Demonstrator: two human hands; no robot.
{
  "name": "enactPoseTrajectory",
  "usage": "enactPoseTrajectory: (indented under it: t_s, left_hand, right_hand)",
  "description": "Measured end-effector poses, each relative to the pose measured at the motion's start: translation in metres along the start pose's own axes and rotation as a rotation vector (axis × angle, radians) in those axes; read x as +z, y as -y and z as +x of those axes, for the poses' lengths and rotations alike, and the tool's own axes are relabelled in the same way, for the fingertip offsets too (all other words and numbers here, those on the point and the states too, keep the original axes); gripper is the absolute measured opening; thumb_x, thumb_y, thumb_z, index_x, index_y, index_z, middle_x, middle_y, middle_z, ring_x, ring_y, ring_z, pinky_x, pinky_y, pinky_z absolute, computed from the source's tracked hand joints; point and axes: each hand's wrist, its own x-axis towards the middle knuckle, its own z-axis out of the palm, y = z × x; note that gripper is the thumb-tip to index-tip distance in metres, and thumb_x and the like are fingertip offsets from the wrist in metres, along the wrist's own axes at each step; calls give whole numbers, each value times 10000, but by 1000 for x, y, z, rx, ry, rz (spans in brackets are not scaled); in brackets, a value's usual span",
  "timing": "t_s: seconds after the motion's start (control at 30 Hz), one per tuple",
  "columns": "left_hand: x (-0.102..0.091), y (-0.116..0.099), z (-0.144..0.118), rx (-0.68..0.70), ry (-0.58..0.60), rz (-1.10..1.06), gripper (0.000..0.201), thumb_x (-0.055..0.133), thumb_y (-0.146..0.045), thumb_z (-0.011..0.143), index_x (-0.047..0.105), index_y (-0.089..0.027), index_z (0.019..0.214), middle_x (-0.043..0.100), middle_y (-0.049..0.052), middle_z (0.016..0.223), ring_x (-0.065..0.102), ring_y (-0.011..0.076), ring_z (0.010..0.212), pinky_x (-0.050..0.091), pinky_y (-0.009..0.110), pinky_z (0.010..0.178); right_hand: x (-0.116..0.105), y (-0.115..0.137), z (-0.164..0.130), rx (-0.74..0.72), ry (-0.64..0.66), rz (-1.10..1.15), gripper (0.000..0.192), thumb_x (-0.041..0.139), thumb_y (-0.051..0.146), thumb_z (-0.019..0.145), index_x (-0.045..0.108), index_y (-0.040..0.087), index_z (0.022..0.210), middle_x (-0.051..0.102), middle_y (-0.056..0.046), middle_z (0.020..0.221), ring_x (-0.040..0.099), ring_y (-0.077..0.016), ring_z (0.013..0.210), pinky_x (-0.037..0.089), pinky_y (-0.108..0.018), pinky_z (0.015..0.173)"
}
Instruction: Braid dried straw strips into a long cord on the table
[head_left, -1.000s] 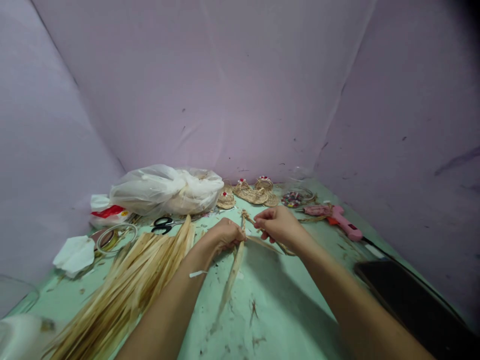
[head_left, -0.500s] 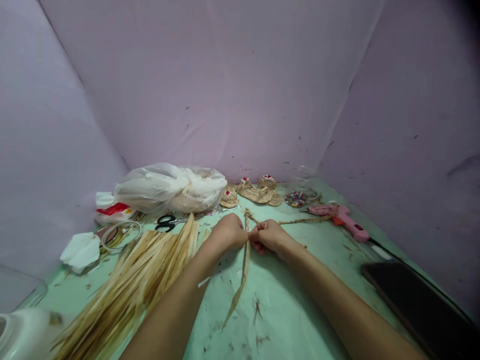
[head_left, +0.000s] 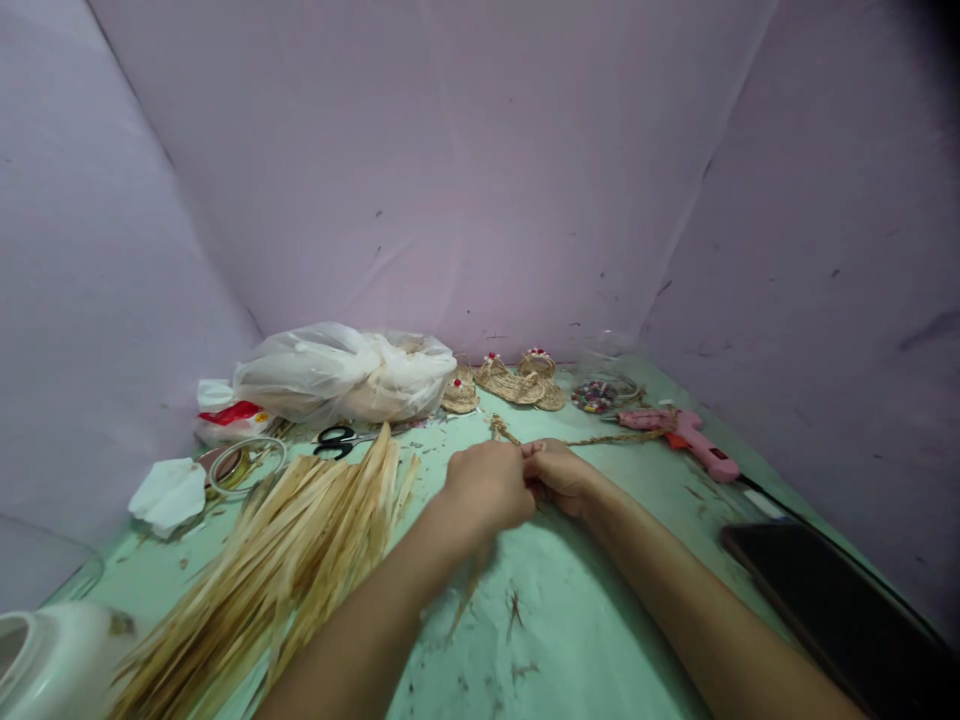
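Both hands — left hand (head_left: 489, 487), right hand (head_left: 559, 475) — fingers pinching straw strip (head_left: 504, 431), bare table (head_left: 570, 620) nearer

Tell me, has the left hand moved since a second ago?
Yes. The left hand has shifted right, away from the scissors, and now meets the right hand over the straw strip.

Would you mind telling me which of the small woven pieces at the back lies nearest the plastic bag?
The leftmost woven piece, beside the plastic bag; the others sit further right.

Pale lilac cloth walls (head_left: 465, 170) enclose a mint-green tabletop (head_left: 600, 620).
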Motion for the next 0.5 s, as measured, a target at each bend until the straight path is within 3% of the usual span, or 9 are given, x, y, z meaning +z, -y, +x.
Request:
enactPoseTrajectory:
  t_s: [0.07,0.13,0.23,0.33,0.43,0.5]
  left_hand:
    - [-14,9,8,-48,-48,-30,98,558,-208,585,588,-117,608,589,100,617,556,194,607,364,250,532]
    - [-20,18,17,-128,-79,-218,133,505,-216,643,578,-109,614,559,60,536,470,116,415,326,228,437]
    - [-14,26,26,-222,106,-531,117,464,-155,673,556,-102,622,495,6,439,362,61,321,274,191,371]
    - [-3,29,31,-249,344,-732,122,438,-87,672,537,-91,602,490,5,441,378,49,334,283,169,367]
    - [5,30,33,-245,351,-695,124,442,-72,655,511,-96,555,475,0,440,387,49,342,292,170,373]
    - [8,30,35,-235,266,-585,140,455,-84,629,477,-114,494,424,-13,381,363,61,322,273,185,366]
  right_hand:
    - [-1,2,-1,9,37,20,91,481,32,539,531,108,532,484,38,393,370,-31,307,326,-130,330]
    - [-1,5,-2,16,62,44,79,496,34,557,547,93,561,520,23,436,383,-24,314,330,-118,324]
    - [-2,6,-4,18,66,54,66,513,34,570,545,91,579,544,14,464,397,-20,321,337,-107,326]
    - [-4,4,-2,18,109,28,75,524,52,574,559,94,625,576,-5,499,426,-27,348,353,-110,351]
    - [-7,3,0,-14,91,-89,80,526,76,574,554,111,640,567,7,504,426,-38,366,347,-134,369]
    - [-8,4,1,-88,46,-299,65,524,95,576,562,119,623,551,14,490,430,-53,385,342,-156,390]
